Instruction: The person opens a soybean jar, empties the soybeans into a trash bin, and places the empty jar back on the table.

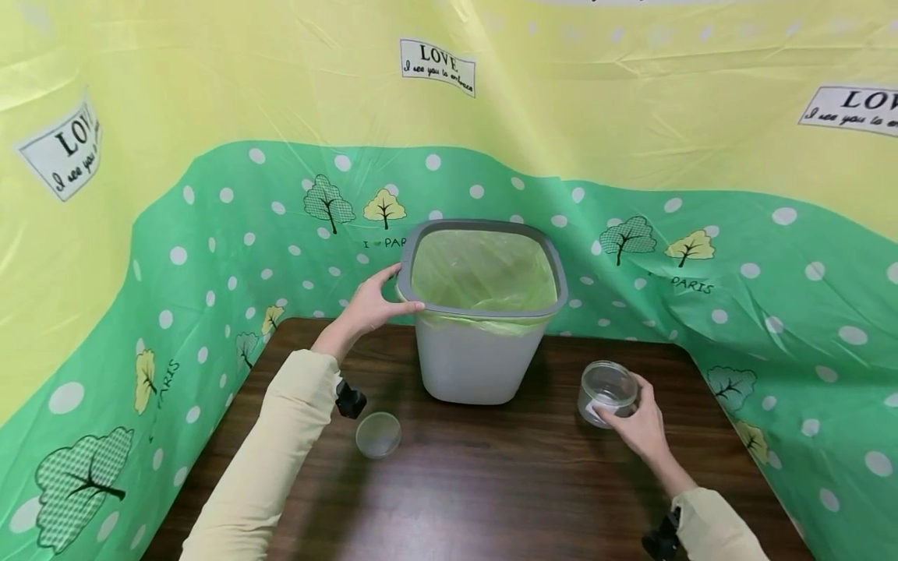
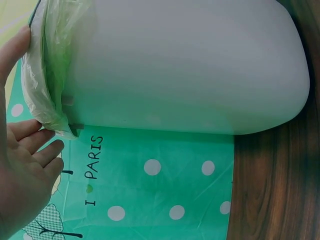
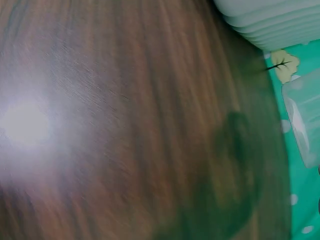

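A grey trash bin (image 1: 484,358) with a darker grey rim and a green bag lining it stands upright on the table. My left hand (image 1: 368,305) holds the rim at its left corner, thumb along the front and fingers at the side; the left wrist view shows the fingertips against the bag's folded edge. Over at the right, my right hand (image 1: 640,421) grips a round clear container (image 1: 607,389) without a lid, thumb in front and fingers behind. Part of this clear container (image 3: 305,120) shows at the edge of the right wrist view.
A clear round lid (image 1: 379,435) lies flat on the dark wood table (image 1: 463,499), left of the bin and below my left wrist. Behind and beside the table hangs a green and yellow patterned sheet (image 1: 281,226).
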The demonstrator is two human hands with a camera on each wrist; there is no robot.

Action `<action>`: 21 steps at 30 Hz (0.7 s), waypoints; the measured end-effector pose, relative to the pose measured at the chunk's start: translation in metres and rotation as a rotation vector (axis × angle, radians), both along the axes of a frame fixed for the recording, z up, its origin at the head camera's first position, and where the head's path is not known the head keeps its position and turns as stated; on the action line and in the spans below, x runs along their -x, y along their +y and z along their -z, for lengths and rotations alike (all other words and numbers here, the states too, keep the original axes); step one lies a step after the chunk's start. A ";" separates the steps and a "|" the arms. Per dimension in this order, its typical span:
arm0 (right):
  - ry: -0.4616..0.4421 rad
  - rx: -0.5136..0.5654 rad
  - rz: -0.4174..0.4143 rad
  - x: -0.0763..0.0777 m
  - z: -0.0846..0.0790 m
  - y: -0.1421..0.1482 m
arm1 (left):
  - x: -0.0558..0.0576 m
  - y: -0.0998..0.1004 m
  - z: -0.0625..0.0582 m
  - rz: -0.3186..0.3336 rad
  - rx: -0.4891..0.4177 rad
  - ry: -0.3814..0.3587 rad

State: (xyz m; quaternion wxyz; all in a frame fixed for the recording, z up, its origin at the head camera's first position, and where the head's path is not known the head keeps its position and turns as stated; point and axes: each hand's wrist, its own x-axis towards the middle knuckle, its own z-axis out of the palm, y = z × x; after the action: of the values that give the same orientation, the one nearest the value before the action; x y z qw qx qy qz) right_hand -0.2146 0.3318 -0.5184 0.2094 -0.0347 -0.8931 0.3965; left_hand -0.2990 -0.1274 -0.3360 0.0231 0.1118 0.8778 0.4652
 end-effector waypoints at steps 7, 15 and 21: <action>-0.043 0.114 0.014 -0.007 0.023 -0.015 | 0.000 -0.002 0.003 0.003 -0.015 0.001; -0.086 0.179 0.033 -0.016 0.041 -0.024 | -0.002 -0.001 0.005 0.002 -0.027 0.007; -0.097 0.244 0.037 -0.023 0.051 -0.029 | -0.002 -0.001 0.005 -0.003 -0.031 0.020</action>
State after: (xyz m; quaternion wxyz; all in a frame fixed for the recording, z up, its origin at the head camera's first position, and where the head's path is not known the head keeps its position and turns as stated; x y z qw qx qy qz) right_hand -0.1918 0.3029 -0.5692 0.1676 -0.0954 -0.8464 0.4964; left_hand -0.2970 -0.1284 -0.3415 0.0118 0.1155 0.8708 0.4777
